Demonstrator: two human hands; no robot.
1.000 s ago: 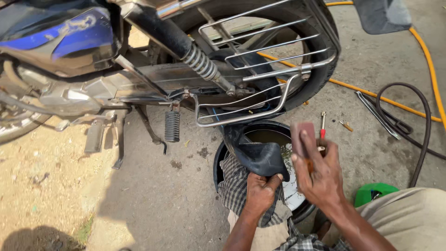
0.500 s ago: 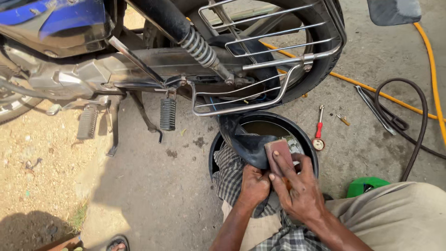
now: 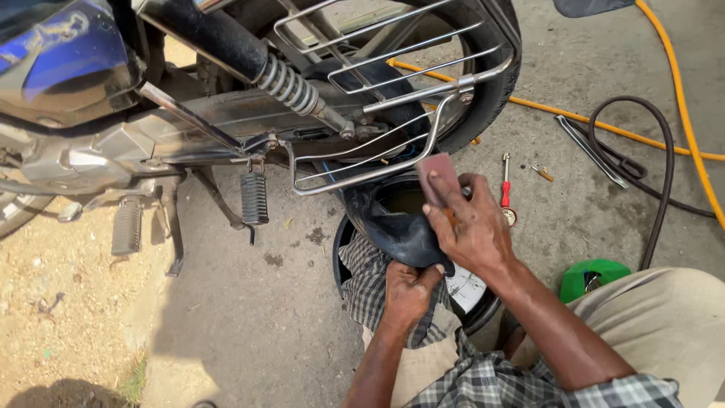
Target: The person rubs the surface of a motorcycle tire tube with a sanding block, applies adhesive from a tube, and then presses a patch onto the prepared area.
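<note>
My left hand (image 3: 408, 291) grips the lower part of a black rubber inner tube (image 3: 396, 227) and presses it onto a checked cloth (image 3: 366, 291) on my knee. Above it, my right hand (image 3: 472, 230) holds a small reddish-brown abrasive pad (image 3: 438, 177) against the tube's upper part. The tube runs up toward the motorcycle's rear wheel (image 3: 491, 91). Beneath both hands sits a round black basin (image 3: 343, 242) with murky water.
A motorcycle with a chrome side guard (image 3: 393, 113) and footpeg (image 3: 254, 199) stands close in front. On the concrete to the right lie a red-handled screwdriver (image 3: 505, 189), a black hose (image 3: 664, 181), an orange hose (image 3: 687, 98), a metal lever (image 3: 590, 149) and a green container (image 3: 593, 278).
My right hand with the pad slid down the tube toward me, then back up to its upper part. My left hand kept its grip on the tube.
</note>
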